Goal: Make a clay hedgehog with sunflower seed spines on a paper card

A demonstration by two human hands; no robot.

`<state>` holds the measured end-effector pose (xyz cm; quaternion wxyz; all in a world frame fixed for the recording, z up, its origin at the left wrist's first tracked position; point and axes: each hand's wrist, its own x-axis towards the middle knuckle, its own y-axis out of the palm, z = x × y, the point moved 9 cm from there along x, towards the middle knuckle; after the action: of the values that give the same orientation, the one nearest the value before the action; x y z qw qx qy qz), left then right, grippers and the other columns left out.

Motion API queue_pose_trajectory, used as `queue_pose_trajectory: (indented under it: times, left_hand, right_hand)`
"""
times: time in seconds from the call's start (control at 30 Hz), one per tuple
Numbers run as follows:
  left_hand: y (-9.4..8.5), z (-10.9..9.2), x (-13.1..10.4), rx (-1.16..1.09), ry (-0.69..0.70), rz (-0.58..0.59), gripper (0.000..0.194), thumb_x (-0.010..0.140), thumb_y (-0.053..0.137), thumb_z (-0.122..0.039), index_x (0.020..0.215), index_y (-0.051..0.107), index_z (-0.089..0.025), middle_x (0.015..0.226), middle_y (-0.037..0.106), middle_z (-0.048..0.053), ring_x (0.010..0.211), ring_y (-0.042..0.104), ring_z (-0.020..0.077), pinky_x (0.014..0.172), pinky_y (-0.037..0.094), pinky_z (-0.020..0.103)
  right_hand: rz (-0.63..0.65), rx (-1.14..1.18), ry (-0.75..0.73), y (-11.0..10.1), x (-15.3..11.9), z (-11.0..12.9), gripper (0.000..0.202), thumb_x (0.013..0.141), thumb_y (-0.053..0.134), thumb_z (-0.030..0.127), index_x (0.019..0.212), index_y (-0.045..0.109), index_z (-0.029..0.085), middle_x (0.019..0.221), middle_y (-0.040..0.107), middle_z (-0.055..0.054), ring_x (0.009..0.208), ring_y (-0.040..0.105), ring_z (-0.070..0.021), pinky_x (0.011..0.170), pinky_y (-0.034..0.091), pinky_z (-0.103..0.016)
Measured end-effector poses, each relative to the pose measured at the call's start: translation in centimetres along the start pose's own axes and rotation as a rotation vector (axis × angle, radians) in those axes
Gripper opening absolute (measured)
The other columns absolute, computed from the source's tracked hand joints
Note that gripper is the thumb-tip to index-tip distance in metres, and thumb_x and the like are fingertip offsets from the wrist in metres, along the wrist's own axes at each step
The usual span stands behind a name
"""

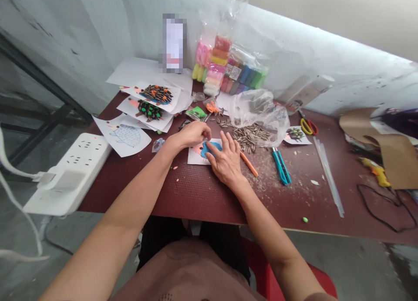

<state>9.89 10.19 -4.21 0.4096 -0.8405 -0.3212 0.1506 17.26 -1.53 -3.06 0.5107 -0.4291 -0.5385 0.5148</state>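
Note:
A small white paper card (pixel 193 158) lies on the table, with a pink area and a flattened blue clay patch (pixel 209 148) on it. My right hand (pixel 228 159) rests over the card's right side, its fingers spread and touching the blue clay. Above the card's upper left edge is my left hand (pixel 196 133), fingers curled in; whatever they may hold is hidden. Striped sunflower seeds (pixel 250 135) are heaped just beyond my right hand. An orange pen-like stick (pixel 249 164) lies beside that hand.
Left are a power strip (pixel 70 174), a hedgehog drawing (pixel 129 135) and seed-covered hedgehog pictures (pixel 156 94). Bagged coloured clay (pixel 222 68) and a phone (pixel 174 44) stand behind. Rightward lie a teal utility knife (pixel 281 166), scissors (pixel 308 126), clear sticks (pixel 329 179) and a yellow glue gun (pixel 377 171).

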Motion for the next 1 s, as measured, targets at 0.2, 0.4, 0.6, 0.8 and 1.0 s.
queue_pose_trajectory:
  times: [0.2, 0.4, 0.6, 0.8, 1.0]
  left_hand:
    - [0.0, 0.0, 0.1, 0.011, -0.015, -0.004, 0.036, 0.074, 0.055, -0.003, 0.092, 0.082, -0.016, 0.093, 0.079, 0.005, 0.084, 0.069, 0.0149, 0.074, 0.048, 0.022]
    - [-0.1, 0.0, 0.1, -0.008, -0.038, 0.008, 0.037, 0.074, 0.055, -0.001, 0.093, 0.083, -0.017, 0.094, 0.080, 0.004, 0.084, 0.069, 0.0144, 0.074, 0.047, 0.022]
    - [-0.3, -0.2, 0.0, 0.013, -0.047, 0.009, 0.039, 0.074, 0.055, -0.001, 0.094, 0.083, -0.018, 0.094, 0.079, 0.004, 0.084, 0.069, 0.0153, 0.076, 0.048, 0.023]
    - [-0.4, -0.5, 0.0, 0.010, -0.027, 0.015, 0.037, 0.075, 0.055, -0.002, 0.093, 0.083, -0.017, 0.093, 0.079, 0.004, 0.083, 0.068, 0.0149, 0.076, 0.049, 0.022]
    - [-0.5, -0.2, -0.1, 0.016, -0.046, 0.002, 0.036, 0.075, 0.055, -0.005, 0.092, 0.083, -0.018, 0.093, 0.079, 0.005, 0.082, 0.068, 0.0144, 0.075, 0.050, 0.022]
  right_hand:
    - [-0.008, -0.017, -0.031, -0.3, -1.2, 0.6, 0.049, 0.106, 0.044, 0.051, 0.152, 0.054, 0.037, 0.175, 0.022, -0.003, 0.158, 0.021, -0.0349, 0.125, 0.020, -0.056]
    - [0.018, -0.004, -0.038, 0.1, -1.9, 0.8, 0.052, 0.106, 0.041, 0.055, 0.153, 0.053, 0.037, 0.174, 0.025, -0.003, 0.158, 0.021, -0.0365, 0.125, 0.021, -0.058]
    - [0.038, 0.024, -0.071, 0.0, -2.0, 1.4, 0.053, 0.105, 0.043, 0.057, 0.153, 0.053, 0.035, 0.172, 0.028, -0.006, 0.158, 0.020, -0.0365, 0.125, 0.020, -0.058]
    - [-0.008, 0.034, -0.067, -0.5, -2.6, 1.1, 0.053, 0.104, 0.045, 0.056, 0.151, 0.055, 0.034, 0.172, 0.030, -0.006, 0.158, 0.021, -0.0351, 0.125, 0.020, -0.057]
    - [0.046, 0.022, -0.035, -0.3, -2.8, 0.4, 0.055, 0.104, 0.043, 0.059, 0.153, 0.054, 0.035, 0.173, 0.025, -0.008, 0.158, 0.022, -0.0373, 0.124, 0.020, -0.060]
